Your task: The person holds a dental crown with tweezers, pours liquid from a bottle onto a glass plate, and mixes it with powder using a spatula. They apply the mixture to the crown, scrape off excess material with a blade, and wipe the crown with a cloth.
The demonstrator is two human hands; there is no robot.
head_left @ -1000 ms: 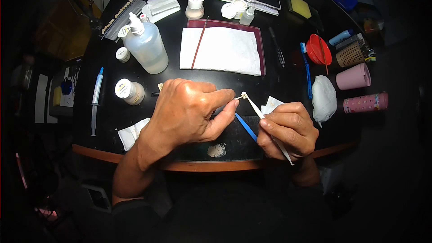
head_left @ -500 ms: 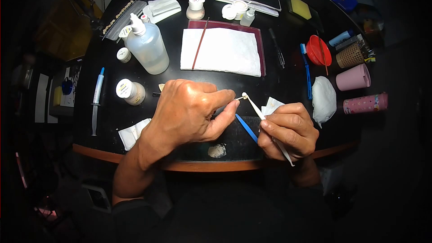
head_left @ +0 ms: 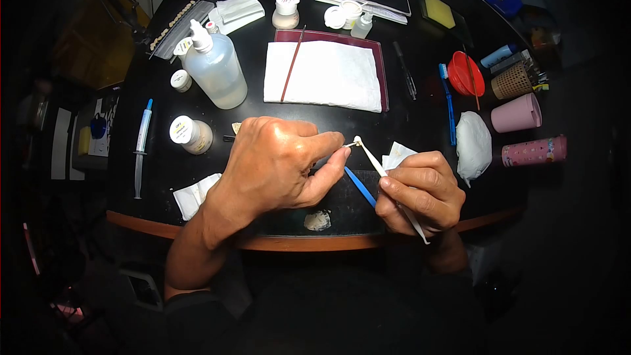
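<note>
My left hand (head_left: 276, 161) is closed, with forefinger and thumb pinching a thin light stem that has a tiny whitish, tooth-like piece (head_left: 355, 142) at its end. My right hand (head_left: 424, 190) grips a slim white dental instrument (head_left: 372, 158) with a hooked lower end. Its upper tip meets the tiny piece, or lies right at it; the contact is too small to make out. A blue stick (head_left: 360, 187) slants between the hands, its lower end hidden behind my right fingers. Behind that hand is a crumpled white tissue (head_left: 397, 156).
Ahead lies a white paper towel (head_left: 328, 79) with a thin brush (head_left: 292, 66) on it. A clear pump bottle (head_left: 220, 72), a lidded jar (head_left: 190, 135) and a syringe (head_left: 142, 148) stand or lie left. Rightward are a blue toothbrush (head_left: 447, 105), a red bowl (head_left: 463, 75) and a pink cup (head_left: 516, 113).
My right hand and the white instrument have shifted very slightly. My left hand stays practically still, and the things on the table have not moved.
</note>
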